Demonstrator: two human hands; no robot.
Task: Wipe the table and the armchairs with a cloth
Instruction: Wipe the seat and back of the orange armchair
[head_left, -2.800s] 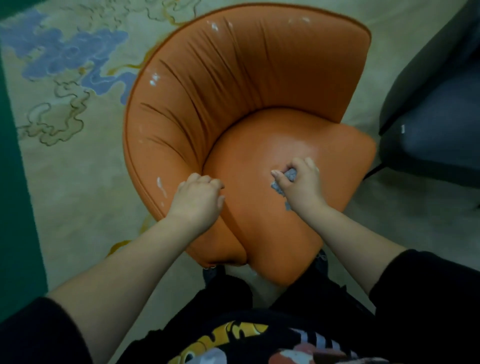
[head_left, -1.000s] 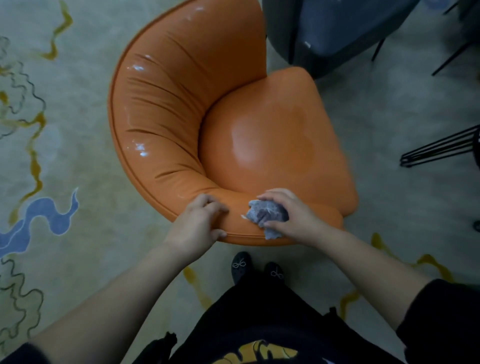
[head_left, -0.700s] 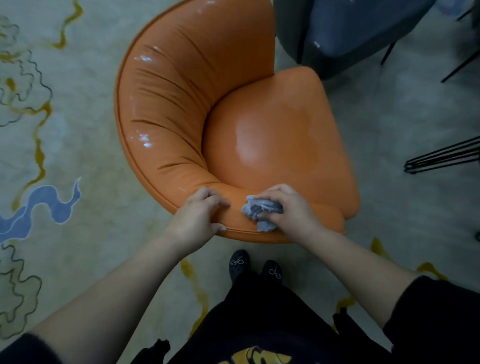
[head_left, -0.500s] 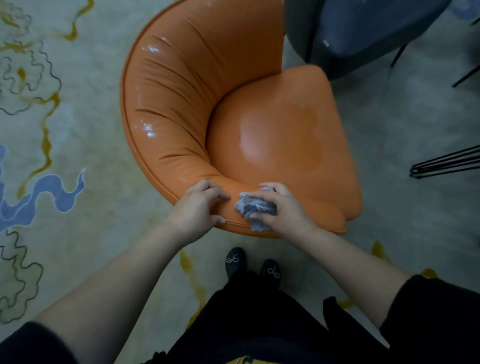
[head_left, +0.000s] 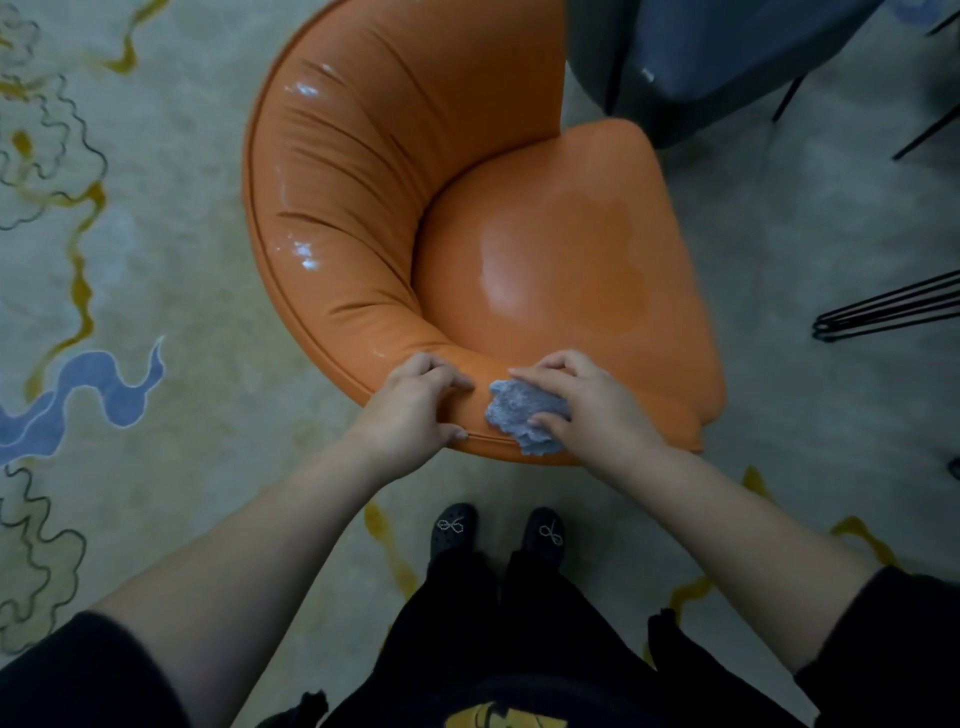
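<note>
An orange leather armchair (head_left: 545, 249) stands below me, its curved back sweeping round the left side and its near arm toward my feet. My right hand (head_left: 592, 405) grips a crumpled grey-blue cloth (head_left: 519, 413) and holds it against the top of that near arm. My left hand (head_left: 415, 405) grips the same rim just to the left of the cloth, fingers curled over the top and thumb on the outer seam. Wet shine shows on the seat and on the backrest folds.
A dark blue-grey armchair (head_left: 717, 57) stands close behind the orange one at the top right. Black metal wire legs (head_left: 893, 309) reach in from the right edge. A pale carpet (head_left: 130, 291) with blue and yellow wavy lines covers the floor. My black shoes (head_left: 498, 530) stand just under the chair's rim.
Since 2.8 s ago the cloth has gone from the seat to the near arm rim. Over the last second my right hand slid the cloth leftward along the rim toward my left hand.
</note>
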